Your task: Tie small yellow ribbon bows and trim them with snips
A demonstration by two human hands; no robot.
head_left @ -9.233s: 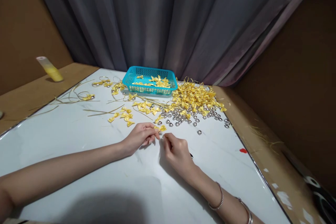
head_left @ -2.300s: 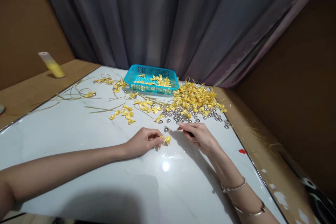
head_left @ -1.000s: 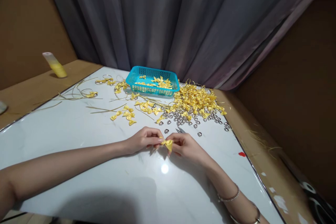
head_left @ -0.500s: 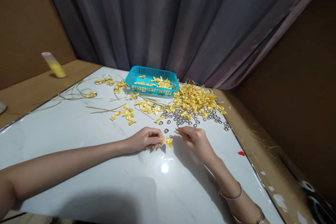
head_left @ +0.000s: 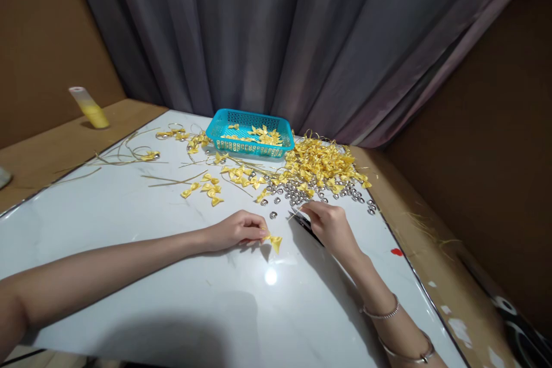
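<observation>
Between its thumb and fingers, my left hand [head_left: 244,229] pinches a yellow ribbon bow [head_left: 274,241] just above the white tabletop [head_left: 207,293]. My right hand [head_left: 330,227] is closed, with a thin gold strand [head_left: 295,213] between its fingertips. Dark-bladed scissors or a similar tool [head_left: 307,226] show under the right fingers; the handle end is hidden by the hand. A single silver bell-like piece [head_left: 273,215] lies between the two hands. Behind them are small silver pieces [head_left: 297,192] and a heap of yellow bows [head_left: 321,161].
A blue basket [head_left: 259,150] holding yellow bows stands at the back. Loose bows [head_left: 211,189] and gold strands [head_left: 166,181] lie left of centre. A yellow-filled clear tube [head_left: 92,112] stands at the far left. A red scrap [head_left: 397,252] lies at the right.
My right hand has moved slightly right and up, away from the bow, and the dark tool now shows beneath it. The bow in my left hand has tipped downward.
</observation>
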